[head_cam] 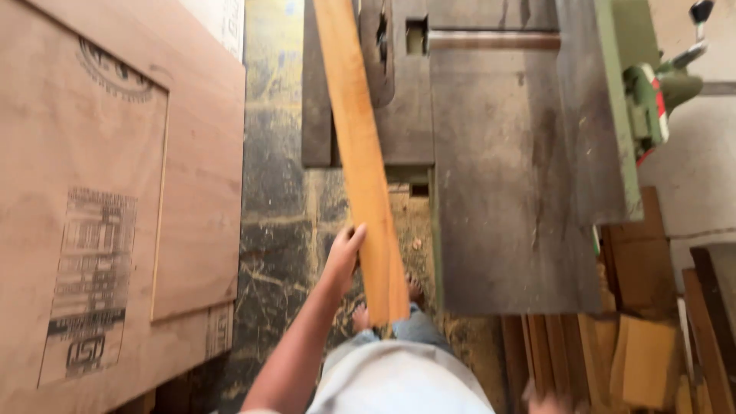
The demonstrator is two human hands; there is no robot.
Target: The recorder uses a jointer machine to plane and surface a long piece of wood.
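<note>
Close below the camera, the left hand (345, 249) grips the near end of a long orange-brown plank (360, 153), smooth and straight, whose far end rests on the saw table (506, 192) ahead. Judging by this, feeding has begun; steady forward guidance comes next. Right hand (548, 400) is blurred, grip unclear.

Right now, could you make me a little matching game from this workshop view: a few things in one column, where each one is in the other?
Things:
1. long wooden plank
2. plywood sheets
3. grey machine table
4. short wood offcuts

Places:
A. piled at lower right
B. stacked along the left side
C. upper right, green-edged
D. centre, held by the left hand

Pairs: 1-D, 2-B, 3-C, 4-A
</note>
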